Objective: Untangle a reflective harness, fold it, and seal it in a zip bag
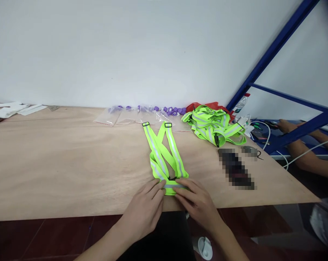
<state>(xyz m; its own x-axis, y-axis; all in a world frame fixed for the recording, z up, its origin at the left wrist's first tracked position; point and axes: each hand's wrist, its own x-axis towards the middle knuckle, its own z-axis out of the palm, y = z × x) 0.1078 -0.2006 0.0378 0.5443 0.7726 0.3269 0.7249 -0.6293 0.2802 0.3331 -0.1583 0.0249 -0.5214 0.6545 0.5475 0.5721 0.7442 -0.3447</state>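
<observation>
A neon-yellow reflective safety vest [158, 156], made of elastic straps with silver stripes, lies flat near the table's front edge. Two of its straps cross in the middle, and black buckles sit at the far ends. My left hand [149, 203] holds the left end of the folded band nearest me, fingers bent and pressed together. At the band's right end, the fingers of my right hand [198, 201] rest on and grip the strap. A tangled pile of similar reflective straps [207, 123] lies farther back on the right.
Clear plastic bags [131, 116] and small purple pieces [177, 111] line the wall. Red material [191, 107] lies behind the pile, near a bottle [239, 104]. White sheets [10, 110] lie far left. A blue metal frame [272, 47] stands right; beyond it is another person's arm [307, 157].
</observation>
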